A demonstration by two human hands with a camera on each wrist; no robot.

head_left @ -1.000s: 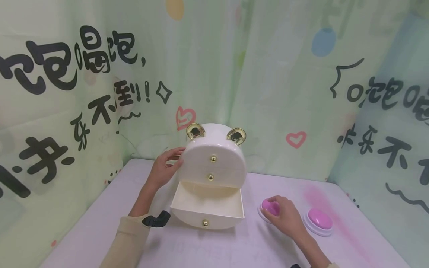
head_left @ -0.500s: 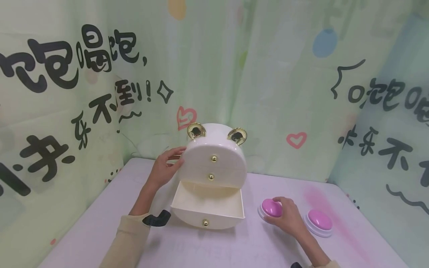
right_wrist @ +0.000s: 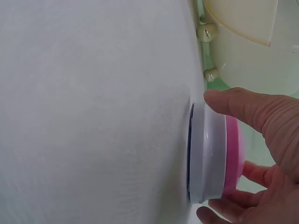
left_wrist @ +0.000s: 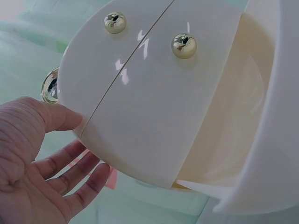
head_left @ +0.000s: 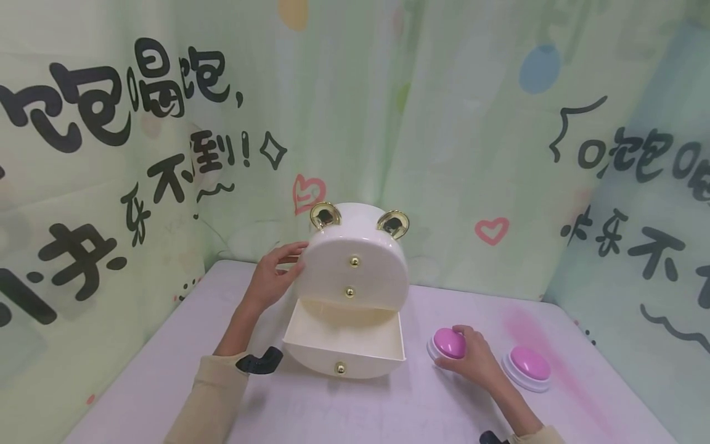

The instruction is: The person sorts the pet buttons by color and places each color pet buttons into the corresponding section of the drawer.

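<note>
A white rounded drawer box (head_left: 355, 271) with gold ears and gold knobs stands at the middle of the table. Its bottom drawer (head_left: 339, 364) is pulled out; the upper two are closed. My left hand (head_left: 272, 280) rests on the box's left side, its thumb on the front edge and the fingers loosely extended along the side in the left wrist view. To the right of the box sits a round push button (head_left: 449, 343) with a pink top and white base. My right hand (head_left: 473, 361) grips its rim, thumb on one side and fingers on the other.
A second pink-and-white push button (head_left: 529, 364) stands to the right of my right hand. The white table (head_left: 344, 419) has a faded pink smear near its right side. Printed curtains (head_left: 444, 154) enclose the table at the back and both sides.
My right hand has shifted from over the pink top to the button's right rim, so more of the top shows. The left hand and the drawer box have stayed put.
</note>
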